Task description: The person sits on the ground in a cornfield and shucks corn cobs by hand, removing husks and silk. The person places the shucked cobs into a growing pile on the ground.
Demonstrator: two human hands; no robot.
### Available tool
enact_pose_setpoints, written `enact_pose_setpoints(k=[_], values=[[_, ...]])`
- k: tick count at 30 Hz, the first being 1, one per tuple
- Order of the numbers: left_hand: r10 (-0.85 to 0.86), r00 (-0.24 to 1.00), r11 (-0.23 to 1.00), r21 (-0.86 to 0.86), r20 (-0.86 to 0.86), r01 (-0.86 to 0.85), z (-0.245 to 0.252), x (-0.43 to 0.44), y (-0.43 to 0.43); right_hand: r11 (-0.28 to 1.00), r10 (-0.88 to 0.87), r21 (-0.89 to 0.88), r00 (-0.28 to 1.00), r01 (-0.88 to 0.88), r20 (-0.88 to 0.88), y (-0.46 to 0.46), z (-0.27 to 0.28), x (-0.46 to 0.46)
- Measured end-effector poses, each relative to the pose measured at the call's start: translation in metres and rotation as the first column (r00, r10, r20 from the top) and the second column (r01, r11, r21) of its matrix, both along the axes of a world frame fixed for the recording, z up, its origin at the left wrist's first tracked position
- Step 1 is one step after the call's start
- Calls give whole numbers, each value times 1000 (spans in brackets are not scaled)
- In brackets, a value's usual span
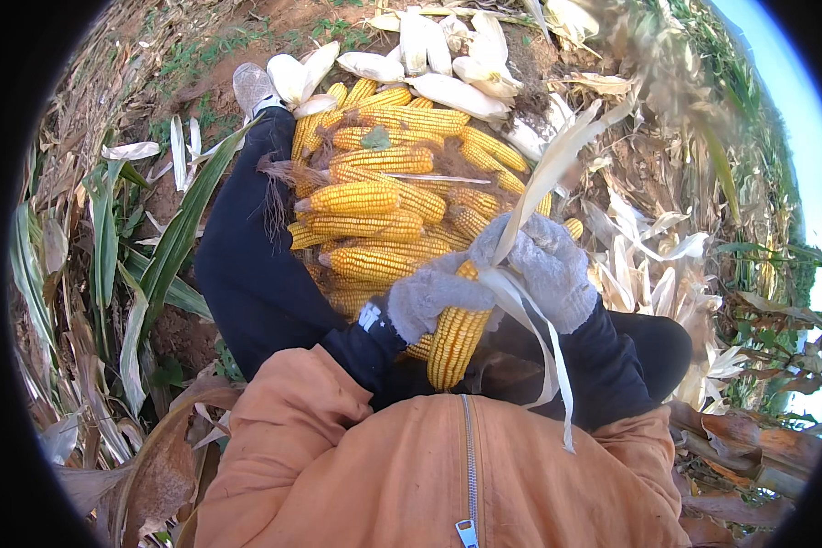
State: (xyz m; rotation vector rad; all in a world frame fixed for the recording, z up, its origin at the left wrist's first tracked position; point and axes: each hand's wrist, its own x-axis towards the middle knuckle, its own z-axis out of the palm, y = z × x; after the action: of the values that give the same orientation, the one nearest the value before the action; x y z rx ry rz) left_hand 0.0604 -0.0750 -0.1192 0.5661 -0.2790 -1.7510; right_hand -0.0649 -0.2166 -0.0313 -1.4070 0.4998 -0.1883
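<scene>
My left hand (431,298), in a grey knit glove, is closed around a yellow ear of corn (455,342) held close to my jacket. Its kernels are bare, and the end away from me is partly hidden by the gloves. My right hand (551,267), gloved the same way, grips pale dry husk (558,164) at that end of the ear. Strips of the husk (548,342) hang down over my right sleeve and jacket front. Just beyond both hands lies a pile of husked corn ears (383,161) between my legs, with brown silk and a green leaf scrap on it.
Several ears still in pale husks (459,96) lie at the pile's far side, near my left shoe (252,85). Loose husks (637,274) are heaped on the right. Green and dry corn leaves (185,212) stand at the left, with dry stalks (746,445) at the lower right.
</scene>
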Motion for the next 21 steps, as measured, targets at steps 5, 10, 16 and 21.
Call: enact_pose_setpoints(k=[5,10,16,21], values=[[-44,967,982,-168,250,88,7,1,-3,674,-389,731,892,108,228,13,-10,6],[-28,998,989,-147,50,35,9,-1,-4,901,-319,310,948,303,4,4,0,-1],[180,956,967,-136,-233,-215,-4,12,-3,986,-19,-163,951,-34,-310,-8,11,-5],[180,957,983,-9,230,-182,-11,10,3,861,21,-504,996,-64,-90,-2,5,0]])
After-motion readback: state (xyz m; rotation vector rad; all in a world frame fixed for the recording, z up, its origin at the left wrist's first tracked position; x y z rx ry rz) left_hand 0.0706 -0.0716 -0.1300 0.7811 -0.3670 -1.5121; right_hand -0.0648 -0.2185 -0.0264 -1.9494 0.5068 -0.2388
